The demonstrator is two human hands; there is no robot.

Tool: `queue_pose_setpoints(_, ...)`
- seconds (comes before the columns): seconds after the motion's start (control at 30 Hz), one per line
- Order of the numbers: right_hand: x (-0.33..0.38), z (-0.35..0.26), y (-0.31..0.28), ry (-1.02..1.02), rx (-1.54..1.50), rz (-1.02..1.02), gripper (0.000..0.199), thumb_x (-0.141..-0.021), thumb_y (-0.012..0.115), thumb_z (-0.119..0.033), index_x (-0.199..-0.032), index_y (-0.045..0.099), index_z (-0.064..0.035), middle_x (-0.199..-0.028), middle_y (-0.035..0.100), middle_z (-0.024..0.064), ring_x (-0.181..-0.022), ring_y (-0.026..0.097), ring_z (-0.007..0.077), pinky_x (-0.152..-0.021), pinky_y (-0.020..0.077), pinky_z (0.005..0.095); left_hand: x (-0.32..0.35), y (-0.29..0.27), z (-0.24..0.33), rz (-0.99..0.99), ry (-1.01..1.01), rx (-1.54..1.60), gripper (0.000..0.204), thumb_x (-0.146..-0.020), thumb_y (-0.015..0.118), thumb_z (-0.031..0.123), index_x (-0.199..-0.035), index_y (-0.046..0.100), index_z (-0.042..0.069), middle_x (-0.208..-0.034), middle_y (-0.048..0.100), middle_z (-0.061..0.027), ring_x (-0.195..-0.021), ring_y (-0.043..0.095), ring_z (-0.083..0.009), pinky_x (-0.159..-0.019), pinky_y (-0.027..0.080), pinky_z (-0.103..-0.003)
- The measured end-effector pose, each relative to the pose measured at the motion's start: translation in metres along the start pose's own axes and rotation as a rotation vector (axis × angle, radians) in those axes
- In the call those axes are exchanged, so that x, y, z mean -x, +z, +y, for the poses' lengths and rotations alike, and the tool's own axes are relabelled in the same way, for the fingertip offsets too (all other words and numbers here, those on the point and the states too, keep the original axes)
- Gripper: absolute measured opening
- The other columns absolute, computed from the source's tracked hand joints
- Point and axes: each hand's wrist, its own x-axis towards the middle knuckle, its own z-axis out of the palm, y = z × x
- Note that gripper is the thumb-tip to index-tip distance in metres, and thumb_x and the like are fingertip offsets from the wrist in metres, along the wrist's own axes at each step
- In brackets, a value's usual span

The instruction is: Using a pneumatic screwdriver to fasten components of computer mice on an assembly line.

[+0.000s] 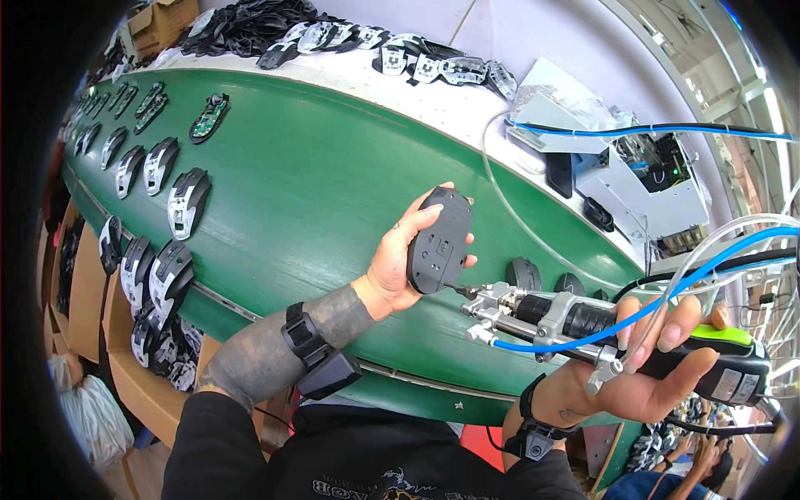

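Black mouse (439, 242) gripped by left hand (398, 265); right hand (646, 367) clenches screwdriver (617, 333), bit tip hidden.

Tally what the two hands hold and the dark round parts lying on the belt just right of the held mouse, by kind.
Black computer mouse, in the left hand: 1
Powered screwdriver, in the right hand: 1
Dark round parts on the green belt: 2
Total: 4

Screwdriver (617, 337) tip at mouse (440, 242) underside
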Motion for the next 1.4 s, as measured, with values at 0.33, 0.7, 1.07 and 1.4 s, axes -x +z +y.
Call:
queue_pose_setpoints(0.33,-0.002,-0.024,-0.009,0.015,-0.118,0.009,0.04,-0.094,0.043,-0.028,-0.126,0.033,-0.0055,-0.095,0.045,0.0093,-0.057,0.046,0.0152,-0.053,0.0388,0.0285,-0.013,-0.019,-0.002,0.346,0.014,-0.224,0.045,-0.086,0.05,0.026,-0.127,0.039,0.013,-0.108,0.05,-0.0076,-0.086,0.056,-0.0192,-0.071,0.054,-0.039)
queue_pose_setpoints(0.7,0.004,-0.01,-0.001,0.025,-0.111,0.005,0.038,-0.093,0.047,-0.025,-0.123,0.032,-0.0079,-0.095,0.049,0.0076,-0.055,0.054,0.0165,-0.055,0.0396,0.032,-0.005,-0.006,-0.013,0.09,-0.066,-0.078,0.048,-0.086,0.051,0.026,-0.13,0.036,0.012,-0.111,0.046,-0.0099,-0.089,0.055,-0.0196,-0.073,0.054,-0.039)
queue_pose_setpoints(1.07,0.005,-0.011,0.001,0.053,-0.063,0.007,0.039,-0.092,0.049,-0.028,-0.123,0.033,-0.0108,-0.09,0.049,0.0055,-0.052,0.051,0.0137,-0.054,0.0395,0.0301,-0.002,-0.001,-0.015,0.095,-0.063,-0.023,0.048,-0.086,0.051,0.027,-0.129,0.036,0.012,-0.108,0.047,-0.0103,-0.087,0.055,-0.0205,-0.072,0.054,-0.039)
queue_pose_setpoints(1.4,-0.003,-0.003,0.02,0.086,0.191,0.208,0.03,-0.092,0.043,-0.02,-0.115,0.035,-0.0034,-0.086,0.043,0.006,-0.049,0.038,0.0067,-0.046,0.0277,0.0184,-0.006,-0.005,-0.005,0.117,0.04,-1.086,0.062,-0.086,0.055,0.044,-0.131,0.039,0.005,-0.129,0.042,-0.0169,-0.12,0.04,-0.0272,-0.1,0.033,-0.037)
